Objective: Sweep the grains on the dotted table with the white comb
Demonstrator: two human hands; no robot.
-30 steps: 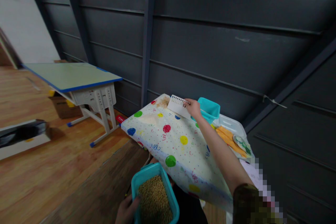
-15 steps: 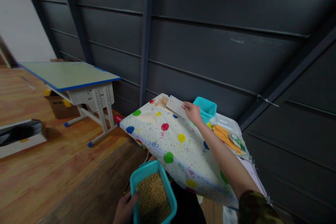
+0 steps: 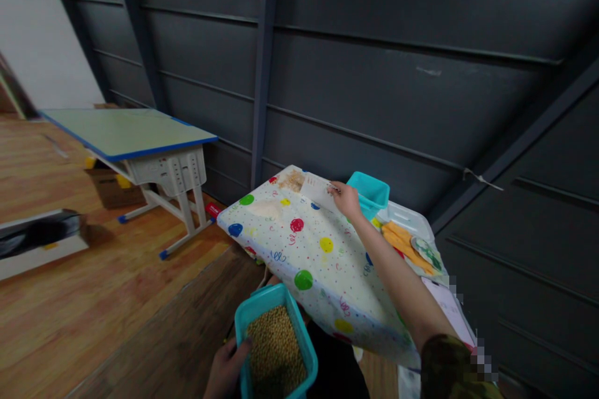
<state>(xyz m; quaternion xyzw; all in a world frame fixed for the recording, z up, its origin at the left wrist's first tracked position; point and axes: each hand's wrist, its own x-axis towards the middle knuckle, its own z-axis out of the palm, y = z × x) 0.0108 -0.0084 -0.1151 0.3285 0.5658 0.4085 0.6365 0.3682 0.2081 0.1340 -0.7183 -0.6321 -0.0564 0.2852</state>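
My left hand [image 3: 229, 365] grips the left rim of a turquoise plastic basket [image 3: 306, 349], its thumb over the edge. Tan beans, like soybeans [image 3: 276, 343], fill much of that basket, which is below the table's front edge. Across the table, my right hand [image 3: 346, 198] pinches a white card [image 3: 317, 190] close over the cloth. Just left of the card lies a patch of light-brown grains [image 3: 291, 180]. A pale powdery pile [image 3: 266, 209] is nearer to me. A second turquoise basket [image 3: 372, 188] stands right behind my right hand.
A balloon-print tablecloth [image 3: 311, 262] covers the table. At its right are an orange cloth [image 3: 402, 242], a clear tray [image 3: 412, 218] and a white clipboard-like board [image 3: 452, 312]. A green-topped desk [image 3: 135, 131] stands left; a dark panelled wall [image 3: 374, 93] rises behind.
The card in my right hand has shifted slightly and lies a little flatter beside the brown grains. My left hand still holds the basket of beans. The whole view has moved slightly.
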